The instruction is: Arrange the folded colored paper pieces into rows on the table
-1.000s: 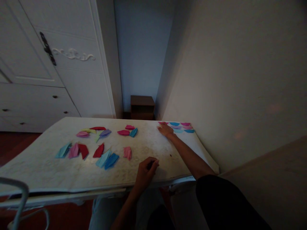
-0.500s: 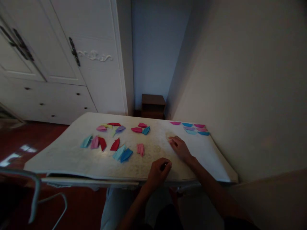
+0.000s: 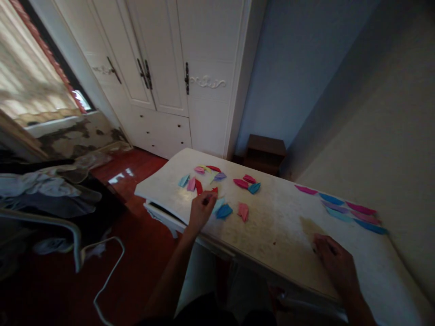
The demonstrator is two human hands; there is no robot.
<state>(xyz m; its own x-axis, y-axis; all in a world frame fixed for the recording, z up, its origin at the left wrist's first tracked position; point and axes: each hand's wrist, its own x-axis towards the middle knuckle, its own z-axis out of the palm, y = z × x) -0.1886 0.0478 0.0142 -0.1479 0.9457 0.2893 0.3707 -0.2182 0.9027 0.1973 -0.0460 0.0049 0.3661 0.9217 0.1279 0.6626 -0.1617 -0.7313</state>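
Note:
My left hand [image 3: 200,212] is over the left part of the table, its fingers pinched on a red folded paper piece [image 3: 215,190]. Right beside it lie a light blue folded paper [image 3: 219,205] and a blue one [image 3: 224,211]. My right hand [image 3: 336,260] is curled low over the right half of the table, thumb and fingers together. At its fingertips shows a pale tan patch [image 3: 308,225]; I cannot tell whether it is paper or a stain. A pink folded paper [image 3: 243,211] lies between the hands.
More folded papers lie farther back, including a teal one [image 3: 254,188] and a purple one [image 3: 219,176]. Flattened papers, among them a blue one [image 3: 331,199], line the table's right back edge. A wall [image 3: 390,149] borders that side. A white wardrobe [image 3: 210,113] stands behind.
The view has swung to the left. My left hand has moved left and away from me, from the front edge to the red folded paper. My right hand stays curled on the right side.

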